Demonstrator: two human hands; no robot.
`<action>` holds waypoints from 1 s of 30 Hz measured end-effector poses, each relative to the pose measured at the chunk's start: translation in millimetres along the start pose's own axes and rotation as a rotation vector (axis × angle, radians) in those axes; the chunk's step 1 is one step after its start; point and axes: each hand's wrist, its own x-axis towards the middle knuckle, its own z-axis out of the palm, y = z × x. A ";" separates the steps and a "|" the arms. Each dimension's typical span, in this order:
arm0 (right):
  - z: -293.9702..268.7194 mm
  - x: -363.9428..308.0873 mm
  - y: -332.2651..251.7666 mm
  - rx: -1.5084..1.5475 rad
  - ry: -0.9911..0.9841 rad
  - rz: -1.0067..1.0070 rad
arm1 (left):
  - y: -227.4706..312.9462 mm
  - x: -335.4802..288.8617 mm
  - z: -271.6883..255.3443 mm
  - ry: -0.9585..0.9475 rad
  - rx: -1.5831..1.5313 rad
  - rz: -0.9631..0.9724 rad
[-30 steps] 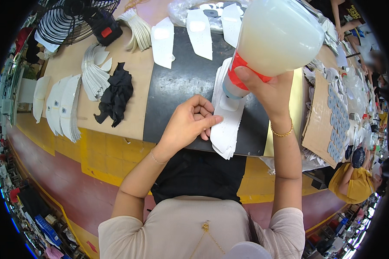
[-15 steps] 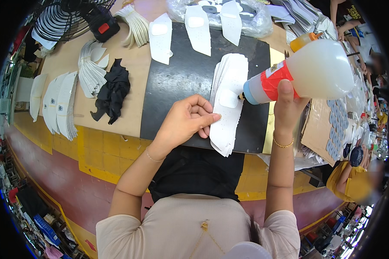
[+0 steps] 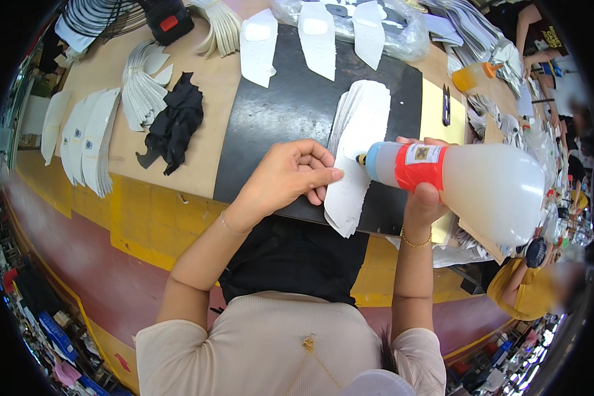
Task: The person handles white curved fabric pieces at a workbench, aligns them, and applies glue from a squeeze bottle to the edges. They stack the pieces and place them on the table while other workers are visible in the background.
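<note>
My right hand [image 3: 426, 203] is wrapped round a translucent squeeze bottle [image 3: 495, 188] with a red band, a blue collar and a dark nozzle. The bottle lies almost level, its nozzle tip at the top piece of a fanned stack of white cut pieces [image 3: 369, 115]. Pale liquid fills much of it. On the left edge of that stack, my left hand [image 3: 287, 173] pinches with the thumb on top and the fingers curled. Beneath the stack is a black mat [image 3: 270, 109]. Three white pieces [image 3: 315, 43] with pale patches lie along its far side.
A black cloth [image 3: 175, 125] and bundled white strips [image 3: 142, 89] are at the left, beside more stacked pieces [image 3: 99, 145]. A pen [image 3: 446, 105] and an orange bottle [image 3: 472, 77] lie at the right. Beyond stands a black fan [image 3: 102, 16]. A person in yellow [image 3: 518, 290] is at the right.
My right hand has brought the bottle's base down and nearer me, so the bottle tilts differently. Its nozzle has shifted slightly on the top piece. My left hand keeps its hold.
</note>
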 end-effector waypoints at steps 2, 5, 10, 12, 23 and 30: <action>4.9 0.6 1.9 0.011 -0.044 -0.027 | -1.8 -0.2 -1.3 -0.010 -0.029 0.001; 17.2 7.8 -4.3 -0.097 -0.061 -0.048 | -3.3 2.0 -2.0 -0.021 -0.035 0.008; 19.3 26.8 -2.0 -0.277 -0.046 -0.141 | -3.9 3.0 -2.2 -0.030 -0.021 0.005; 15.7 38.2 -8.7 -0.352 -0.037 -0.165 | -3.8 3.2 -2.3 -0.033 -0.009 0.001; 33.0 58.3 -25.7 -0.695 -0.349 -0.311 | -0.8 2.5 -1.5 -0.046 -0.017 0.016; 23.4 56.7 -27.0 -0.425 -0.083 -0.165 | 1.3 2.0 -0.8 -0.026 -0.010 -0.009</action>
